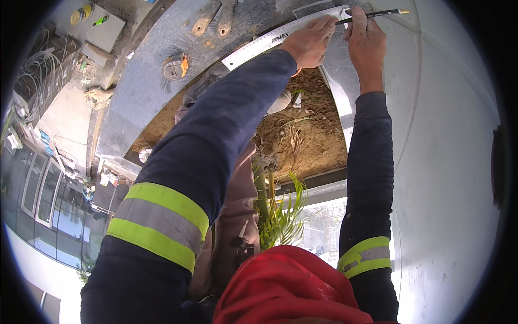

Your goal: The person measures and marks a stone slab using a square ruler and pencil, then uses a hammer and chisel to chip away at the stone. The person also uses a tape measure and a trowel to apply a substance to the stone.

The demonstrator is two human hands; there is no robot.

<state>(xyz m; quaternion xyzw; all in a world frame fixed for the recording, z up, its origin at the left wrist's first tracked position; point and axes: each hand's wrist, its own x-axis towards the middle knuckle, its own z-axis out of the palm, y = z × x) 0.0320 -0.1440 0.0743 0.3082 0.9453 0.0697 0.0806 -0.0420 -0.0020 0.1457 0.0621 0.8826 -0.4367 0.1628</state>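
My left hand (310,43) presses down on a white ruler (259,49), its fingers close together at the ruler's right end. The ruler lies slantwise on a grey stone slab (135,92) and has dark markings along it. In my right hand (367,46) is a slim black pencil (377,13), pinched between thumb and fingers. Its light-coloured end sticks out to the right, while the other end points at the ruler's right end, close to my left fingers. Both hands work at the far side, next to the white wall.
A round grey object with an orange tab (175,67) and two worn, holed pieces (205,20) lie on the slab. Below the hands is a bed of brown soil (302,140) with a green plant (283,221). A white wall (442,162) rises at right; coiled cables (38,81) lie far left.
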